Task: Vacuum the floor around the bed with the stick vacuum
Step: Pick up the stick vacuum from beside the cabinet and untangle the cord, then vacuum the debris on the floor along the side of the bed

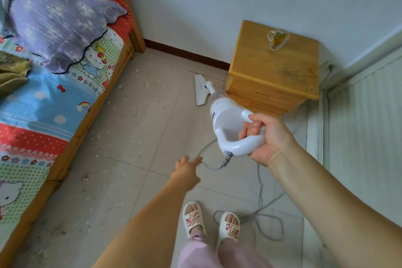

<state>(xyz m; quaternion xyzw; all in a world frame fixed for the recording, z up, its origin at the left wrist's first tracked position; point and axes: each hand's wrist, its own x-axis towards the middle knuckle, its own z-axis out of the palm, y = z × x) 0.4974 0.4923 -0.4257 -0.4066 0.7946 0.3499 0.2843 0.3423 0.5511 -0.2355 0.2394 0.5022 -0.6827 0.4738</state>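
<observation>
My right hand (268, 137) grips the loop handle of the white stick vacuum (226, 115). The vacuum slopes down and away from me. Its flat white floor head (201, 89) rests on the tiles beside the wooden nightstand. My left hand (187, 171) reaches forward with fingers extended, its fingertips at the grey power cord (212, 166) that leaves the handle's base. White crumbs and dust (130, 98) are scattered on the tiles along the wooden bed frame (87, 124) at the left.
A wooden nightstand (274, 69) stands against the back wall with a small clear object (278, 39) on top. The cord loops on the floor (269, 222) by my slippered feet (211, 222). A white panelled door or wall (365, 128) runs along the right.
</observation>
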